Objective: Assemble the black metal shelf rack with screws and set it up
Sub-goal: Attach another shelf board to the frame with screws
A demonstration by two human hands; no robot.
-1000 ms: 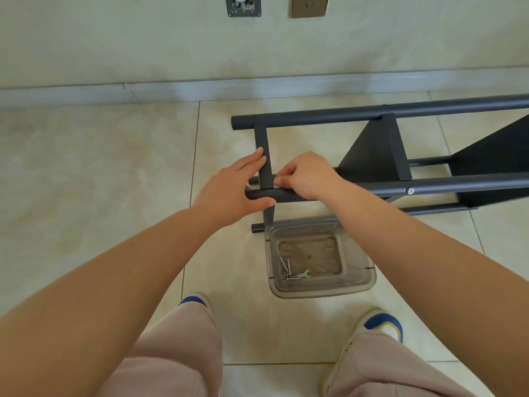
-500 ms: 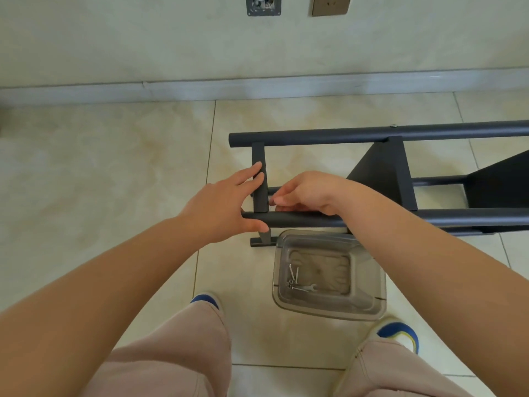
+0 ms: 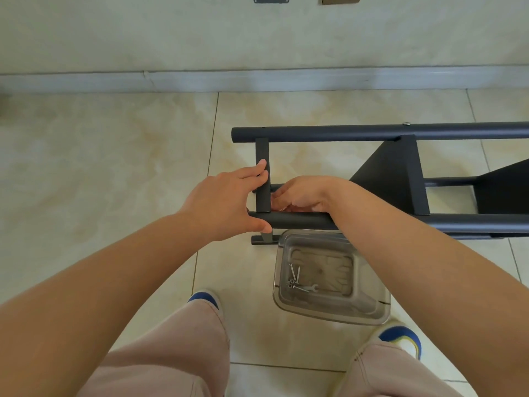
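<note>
With the black rack (image 3: pixel 380 133) lying sideways on the floor, my left hand (image 3: pixel 226 202) clamps its near tube while my right hand (image 3: pixel 300 194) pinches something unseen at the crossbar (image 3: pixel 262 179) joint, probably fixing it; next, a screw (image 3: pixel 297 275) from the clear tray (image 3: pixel 332 316).

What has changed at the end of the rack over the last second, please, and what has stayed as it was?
The right hand has slipped from on top of the near tube to behind it, fingers curled at the crossbar joint. The whole scene sits lower in view, so the head has tilted. The left hand still grips the tube end and crossbar. The clear container with screws and spanner looks untouched.
</note>
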